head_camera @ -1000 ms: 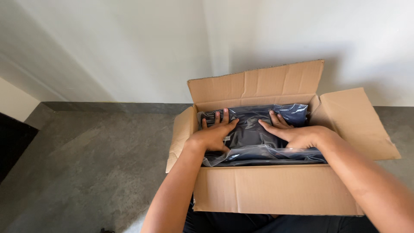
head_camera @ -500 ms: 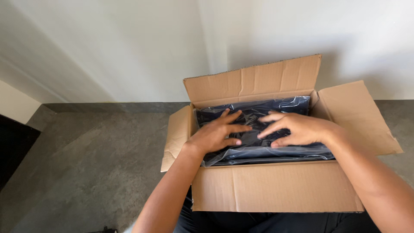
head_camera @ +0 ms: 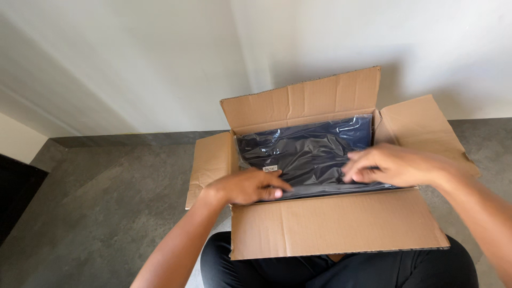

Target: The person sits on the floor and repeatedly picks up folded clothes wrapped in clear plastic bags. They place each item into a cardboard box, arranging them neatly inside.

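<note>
An open brown cardboard box (head_camera: 330, 224) rests against my lap with all its flaps up. Inside lies a dark navy garment in a clear plastic bag (head_camera: 306, 149), filling the box. My left hand (head_camera: 248, 186) lies at the bag's near left corner, its fingers curled over the edge beside a small white label (head_camera: 271, 169). Over the bag's near right edge is my right hand (head_camera: 392, 165), blurred, with bent fingers touching the plastic. Whether either hand grips the bag is not clear.
The box stands on a grey stone floor (head_camera: 96, 213) in front of a white wall (head_camera: 160, 58). A dark opening (head_camera: 13, 192) shows at the far left. My legs in black trousers (head_camera: 341, 269) are under the box's near side.
Both hands slid from the middle of the bag toward me and apart, to its near left and near right edges. The view has shifted slightly.
</note>
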